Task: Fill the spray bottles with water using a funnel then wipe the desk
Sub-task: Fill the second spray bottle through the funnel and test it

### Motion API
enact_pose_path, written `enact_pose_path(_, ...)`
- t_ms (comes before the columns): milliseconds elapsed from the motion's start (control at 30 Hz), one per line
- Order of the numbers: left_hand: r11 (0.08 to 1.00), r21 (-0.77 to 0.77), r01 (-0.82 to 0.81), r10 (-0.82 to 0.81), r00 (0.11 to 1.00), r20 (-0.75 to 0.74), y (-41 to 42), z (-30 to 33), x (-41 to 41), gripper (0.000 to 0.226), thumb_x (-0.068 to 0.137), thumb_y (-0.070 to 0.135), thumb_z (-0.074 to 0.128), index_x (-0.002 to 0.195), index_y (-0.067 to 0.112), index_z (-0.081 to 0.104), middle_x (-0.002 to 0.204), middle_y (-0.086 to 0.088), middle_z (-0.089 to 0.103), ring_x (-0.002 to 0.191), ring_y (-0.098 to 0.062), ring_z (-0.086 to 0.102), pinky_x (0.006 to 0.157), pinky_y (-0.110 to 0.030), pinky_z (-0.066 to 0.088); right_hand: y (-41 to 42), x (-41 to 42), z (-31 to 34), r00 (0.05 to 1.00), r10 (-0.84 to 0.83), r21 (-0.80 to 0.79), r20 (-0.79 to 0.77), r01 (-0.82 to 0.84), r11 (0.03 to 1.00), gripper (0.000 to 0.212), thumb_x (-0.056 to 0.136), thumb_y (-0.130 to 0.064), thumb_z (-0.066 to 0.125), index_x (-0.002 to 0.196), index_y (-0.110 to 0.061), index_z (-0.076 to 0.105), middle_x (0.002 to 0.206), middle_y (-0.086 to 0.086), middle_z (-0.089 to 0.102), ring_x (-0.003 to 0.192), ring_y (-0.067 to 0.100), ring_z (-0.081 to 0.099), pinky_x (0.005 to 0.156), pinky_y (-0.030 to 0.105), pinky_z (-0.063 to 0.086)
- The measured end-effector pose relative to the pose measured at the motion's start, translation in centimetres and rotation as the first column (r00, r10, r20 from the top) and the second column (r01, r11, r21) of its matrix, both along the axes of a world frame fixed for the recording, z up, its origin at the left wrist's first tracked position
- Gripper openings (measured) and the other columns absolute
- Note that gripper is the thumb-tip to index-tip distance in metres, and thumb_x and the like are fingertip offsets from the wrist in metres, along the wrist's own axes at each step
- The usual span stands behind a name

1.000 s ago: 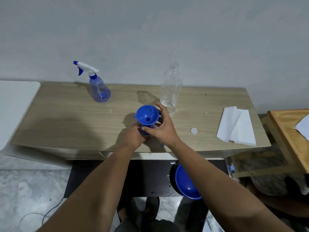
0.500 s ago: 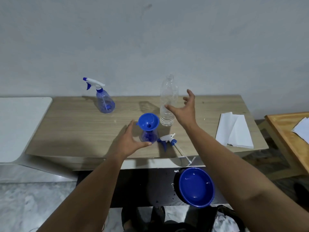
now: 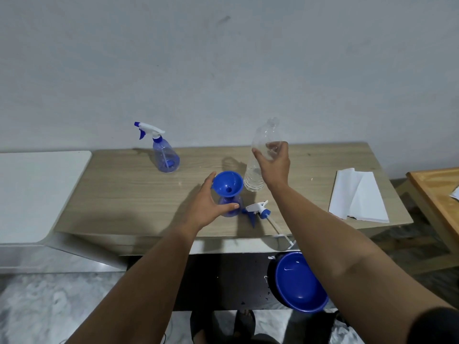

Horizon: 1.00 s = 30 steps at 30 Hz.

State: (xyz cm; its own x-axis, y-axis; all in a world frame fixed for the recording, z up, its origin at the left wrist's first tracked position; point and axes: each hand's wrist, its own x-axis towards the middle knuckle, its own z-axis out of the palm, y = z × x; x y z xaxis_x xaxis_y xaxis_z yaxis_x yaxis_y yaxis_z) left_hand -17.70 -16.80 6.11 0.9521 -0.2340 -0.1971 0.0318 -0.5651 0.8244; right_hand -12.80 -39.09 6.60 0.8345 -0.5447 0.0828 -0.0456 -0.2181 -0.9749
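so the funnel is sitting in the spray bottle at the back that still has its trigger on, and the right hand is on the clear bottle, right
Not quite. The head view shows the funnel in the open spray bottle at the front, steadied by the left hand; its trigger head lies beside it. The back spray bottle has no funnel. The right hand is on the clear bottle.

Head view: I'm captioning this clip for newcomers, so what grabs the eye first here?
The blue funnel seated in an open spray bottle at the desk's near edge, steadied by the left hand. Just right, the right hand grips a clear water bottle. A capped spray bottle stands at the back left.
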Motion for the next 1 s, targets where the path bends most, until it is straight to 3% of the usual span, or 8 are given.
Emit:
enact_pose_path(100,1.0,0.007,0.017,-0.017,1.0,0.014,-0.4,0.4,-0.1,0.109,0.068,0.043,0.089,0.155,0.032,0.024,0.15,0.017,0.04,0.136,-0.006,0.038,0.104,-0.025,0.03,-0.2,-0.8,1.6,0.998,0.004,-0.001,0.067,-0.004,1.0,0.054,0.082,-0.039,0.089,0.114,-0.014,0.054,0.115,-0.008,0.065,0.113,0.014,0.065,0.099,0.036,0.054)
enact_pose_path(233,0.999,0.026,0.02,-0.021,0.998,0.053,-0.4,0.7,-0.1,0.1,0.07,0.04,0.089,0.151,0.03,0.031,0.13,0.023,0.045,0.119,0.002,0.04,0.097,-0.022,0.031,-0.8,-1.6,5.2,0.979,0.004,0.017,0.204,-0.008,1.0,0.059,0.077,-0.043,0.092,0.108,-0.013,0.052,0.121,-0.003,0.069,0.119,0.007,0.065,0.103,0.026,0.05)
enact_pose_path(333,0.998,0.056,0.026,-0.03,0.997,0.067,-0.2,1.0,0.0,0.107,0.064,0.052,0.088,0.152,0.033,0.03,0.14,0.017,0.05,0.126,-0.005,0.046,0.103,-0.028,0.038,-1.5,-2.3,8.0,0.955,0.068,0.01,0.29,-0.074,0.997,0.056,0.078,-0.033,0.092,0.105,-0.011,0.047,0.112,0.007,0.072,0.115,0.013,0.071,0.108,0.035,0.052)
enact_pose_path(400,0.997,0.065,0.029,-0.033,0.997,0.063,-0.1,1.2,0.1,0.111,0.062,0.057,0.088,0.152,0.033,0.029,0.146,0.013,0.049,0.133,-0.011,0.046,0.108,-0.032,0.039,-2.0,-3.0,9.1,0.946,0.141,-0.007,0.293,-0.145,0.989,0.058,0.077,-0.029,0.091,0.11,-0.014,0.047,0.107,0.014,0.072,0.105,0.019,0.074,0.102,0.04,0.057)
enact_pose_path(533,0.999,0.035,0.029,-0.031,0.998,0.049,0.3,1.1,0.3,0.11,0.063,0.055,0.089,0.153,0.03,0.031,0.147,0.011,0.047,0.136,-0.012,0.045,0.11,-0.034,0.039,-2.1,-4.8,9.2,0.927,0.273,0.001,0.256,-0.283,0.959,0.063,0.079,-0.022,0.09,0.127,-0.023,0.049,0.091,0.015,0.067,0.084,0.021,0.068,0.083,0.031,0.058)
enact_pose_path(667,0.999,-0.012,0.033,-0.032,0.999,0.041,0.4,0.9,0.6,0.079,0.067,0.042,0.09,0.132,0.045,0.045,0.123,0.022,0.055,0.128,-0.011,0.051,0.103,-0.03,0.04,-2.3,-6.2,7.4,0.896,0.437,-0.024,0.082,-0.436,0.9,0.059,0.081,-0.026,0.091,0.125,-0.021,0.053,0.081,0.0,0.056,0.071,0.01,0.057,0.071,0.025,0.053)
enact_pose_path(833,1.0,-0.019,0.018,-0.017,1.0,0.016,0.7,0.4,0.9,0.102,0.062,0.048,0.09,0.149,0.032,0.039,0.139,0.01,0.056,0.131,-0.009,0.05,0.109,-0.036,0.042,-2.1,-7.2,4.7,0.817,0.531,-0.034,-0.224,-0.551,0.834,0.058,0.069,-0.048,0.095,0.112,-0.035,0.057,0.088,0.005,0.066,0.071,0.013,0.064,0.066,0.03,0.052)
enact_pose_path(1000,0.999,-0.046,0.009,-0.008,0.999,0.037,0.9,-0.1,1.1,0.087,0.058,0.048,0.09,0.136,0.04,0.052,0.126,0.018,0.063,0.124,-0.006,0.055,0.106,-0.037,0.046,-2.0,-8.0,3.7,0.67,0.583,-0.038,-0.459,-0.671,0.741,0.054,0.076,-0.038,0.093,0.112,-0.027,0.055,0.089,0.001,0.07,0.059,0.007,0.062,0.055,0.024,0.05)
